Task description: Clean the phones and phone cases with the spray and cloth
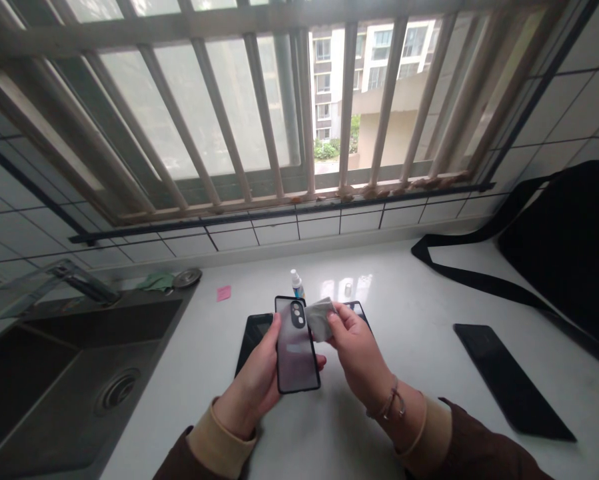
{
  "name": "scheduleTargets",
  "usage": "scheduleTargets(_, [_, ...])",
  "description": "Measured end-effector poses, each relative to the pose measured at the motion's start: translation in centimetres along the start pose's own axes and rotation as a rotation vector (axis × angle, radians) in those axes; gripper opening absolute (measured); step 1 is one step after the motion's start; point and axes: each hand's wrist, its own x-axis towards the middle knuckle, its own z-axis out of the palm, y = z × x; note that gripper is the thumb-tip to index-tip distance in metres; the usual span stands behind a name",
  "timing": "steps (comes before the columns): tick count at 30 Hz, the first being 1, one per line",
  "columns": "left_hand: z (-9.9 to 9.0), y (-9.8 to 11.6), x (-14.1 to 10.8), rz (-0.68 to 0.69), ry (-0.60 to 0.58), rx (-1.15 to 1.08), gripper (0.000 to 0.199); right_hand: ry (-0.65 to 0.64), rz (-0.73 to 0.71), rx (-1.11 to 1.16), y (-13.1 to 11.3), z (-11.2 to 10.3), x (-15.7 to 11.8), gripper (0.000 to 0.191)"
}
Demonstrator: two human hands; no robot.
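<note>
My left hand is closed around a phone case with a frosted, see-through back, a black rim and a camera cutout near its top. Pinched in my right hand is a folded grey cloth, close by the case's upper right edge. Whether the cloth touches the case I cannot tell. Behind my left hand a dark phone lies on the counter, partly covered. Another dark-edged flat thing shows behind my right hand, mostly hidden. Just beyond the case stands a small white spray bottle.
A clear cap and a pink sticky note lie on the white counter. To the left is a sink with a faucet. On the right are a long black flat object and a black bag with a strap.
</note>
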Motion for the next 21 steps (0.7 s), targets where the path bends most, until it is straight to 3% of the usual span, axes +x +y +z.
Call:
scheduleTargets(2, [0.0, -0.2, -0.2, 0.000, -0.025, 0.044, 0.066, 0.140, -0.137, -0.162, -0.2, -0.5, 0.0, 0.036])
scheduleTargets(4, [0.2, -0.5, -0.4, -0.035, -0.070, 0.089, 0.067, 0.165, -0.289, -0.342, -0.6, -0.7, -0.1, 0.033])
scheduleTargets(8, [0.6, -1.1, -0.5, -0.048, -0.121, 0.078, 0.062, -0.112, -0.515, -0.613, -1.1, -0.2, -0.9, 0.038])
scheduleTargets(10, [0.7, -1.2, -0.5, -0.030, -0.125, 0.078, 0.061, -0.156, -0.547, -0.681, -1.0, 0.1, -1.1, 0.041])
scheduleTargets(14, [0.4, -1.2, -0.5, -0.079, -0.112, 0.140, 0.072, -0.112, -0.531, -0.694, -0.6, 0.1, -0.9, 0.035])
scheduleTargets(21, [0.0, -1.3, -0.2, -0.066, -0.018, 0.143, 0.070, -0.069, -0.624, -0.745, -0.9, -0.2, -0.4, 0.022])
